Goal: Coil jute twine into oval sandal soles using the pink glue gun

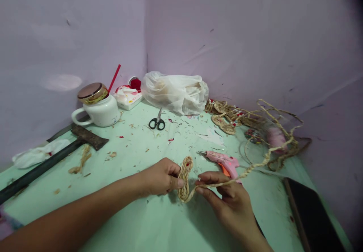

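Note:
My left hand (161, 177) is closed on the side of a small coiled jute piece (185, 176) that stands on edge on the green table (159, 225). My right hand (227, 201) pinches the loose jute rope (255, 165) where it meets the coil's lower end. The rope trails off to the right into a tangle. A pink glue gun (222, 160) lies just behind my right hand, nozzle pointing left.
Small black-handled scissors (157, 122), a white mug (99, 112) with a gold-lidded jar on it, a hammer (51, 159), a plastic bag (176, 92), finished jute pieces (227, 117) and a dark phone-like slab (312, 214) lie around. Scraps litter the table.

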Demonstrator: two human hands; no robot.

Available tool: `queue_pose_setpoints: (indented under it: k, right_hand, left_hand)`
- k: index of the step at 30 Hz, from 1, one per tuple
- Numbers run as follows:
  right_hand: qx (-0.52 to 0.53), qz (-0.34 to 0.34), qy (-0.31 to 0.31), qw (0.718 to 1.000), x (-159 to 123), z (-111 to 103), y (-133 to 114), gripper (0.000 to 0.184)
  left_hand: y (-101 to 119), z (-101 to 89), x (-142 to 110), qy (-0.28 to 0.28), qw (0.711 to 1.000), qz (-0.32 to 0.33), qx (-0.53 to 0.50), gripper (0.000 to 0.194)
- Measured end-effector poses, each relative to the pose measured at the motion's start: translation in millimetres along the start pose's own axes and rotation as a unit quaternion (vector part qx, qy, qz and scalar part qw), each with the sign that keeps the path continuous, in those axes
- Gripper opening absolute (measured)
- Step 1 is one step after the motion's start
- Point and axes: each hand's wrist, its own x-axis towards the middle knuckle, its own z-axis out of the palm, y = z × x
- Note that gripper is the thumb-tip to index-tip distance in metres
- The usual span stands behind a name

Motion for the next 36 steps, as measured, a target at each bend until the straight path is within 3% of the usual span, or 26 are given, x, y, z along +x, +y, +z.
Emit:
queue_pose_setpoints:
  k: [10,14,17,29,32,36]
  right_hand:
    - [0.0,-0.076,0.001,0.997,6.3,1.9,-1.7,0.014]
    - [-0.016,-0.052,0.045,0.998,7.0,6.6,3.3,0.036]
    - [0.009,-0.039,0.028,0.999,6.1,8.8,7.8,0.052]
    - [0.177,0.093,-0.076,0.977,0.9,15.1,0.9,0.05]
    - [0.177,0.094,-0.04,0.979,-2.1,17.6,5.4,0.046]
    - [0.205,0.085,0.055,0.974,-1.8,22.4,10.3,0.042]
  left_hand:
    - [2.4,-0.1,-3.0,-0.024,0.999,-0.01,0.034,0.024]
    - [5.2,0.2,-4.6,-0.03,0.998,-0.012,0.046,0.022]
    - [6.7,0.1,-4.9,-0.035,0.998,-0.007,0.056,0.024]
    - [10.5,-3.8,-7.9,-0.052,0.994,-0.011,0.098,0.014]
    - [10.6,-7.9,-8.5,-0.029,0.995,-0.008,0.099,0.015]
    - [11.9,-6.3,-11.9,0.069,0.989,0.035,0.122,0.05]
